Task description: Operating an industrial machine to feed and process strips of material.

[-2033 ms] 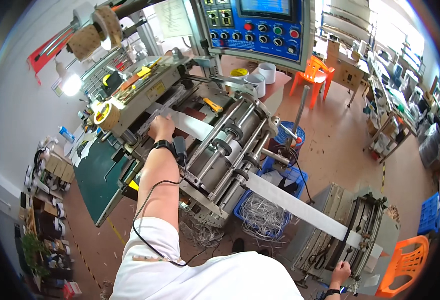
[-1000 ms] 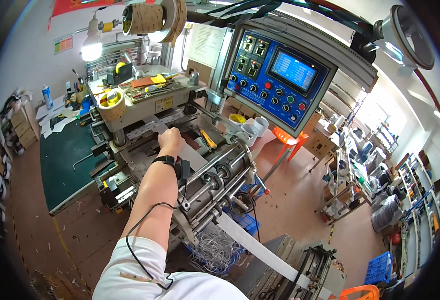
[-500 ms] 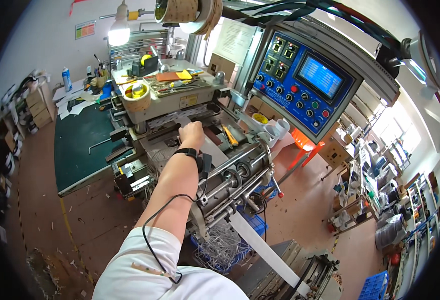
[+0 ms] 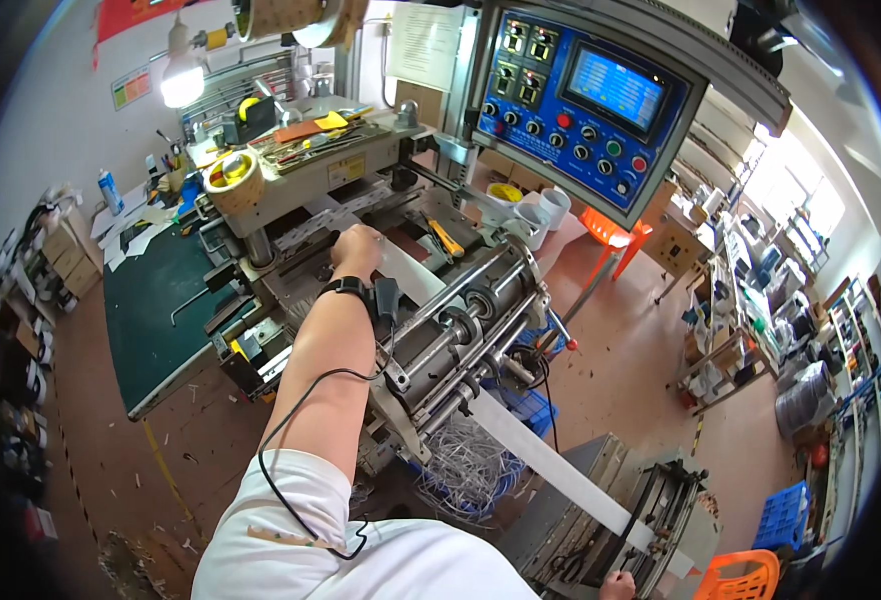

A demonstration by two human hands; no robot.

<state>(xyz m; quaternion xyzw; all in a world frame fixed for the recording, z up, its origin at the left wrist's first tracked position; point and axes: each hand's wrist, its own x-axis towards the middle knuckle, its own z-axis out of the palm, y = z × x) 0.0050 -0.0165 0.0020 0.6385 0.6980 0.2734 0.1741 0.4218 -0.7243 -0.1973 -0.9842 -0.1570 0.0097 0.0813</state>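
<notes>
My left arm reaches forward over a strip-fed press machine. My left hand (image 4: 358, 248) is closed with its knuckles up, low over the machine bed just in front of the press head (image 4: 306, 197). Whatever its fingers may hold is hidden. A pale strip (image 4: 409, 272) runs beside this hand and under the metal rollers (image 4: 458, 325). A yellow-handled tool (image 4: 447, 238) lies on the bed to its right. At the lower edge my right hand (image 4: 618, 586) shows only partly, fingers curled, beside the feed unit (image 4: 651, 520) that the strip reaches. Its grip is hidden.
A blue control panel (image 4: 551, 108) with a lit screen hangs at the upper right. A blue basket of tangled scrap strips (image 4: 461, 465) sits below the rollers. Orange chairs (image 4: 616, 235) and a blue crate (image 4: 785, 516) stand right. A green-topped table (image 4: 156, 325) is at left.
The view has shifted, bringing more of the feed unit and an orange chair into the lower right. My right hand has come into view there. My left hand stays near the press head.
</notes>
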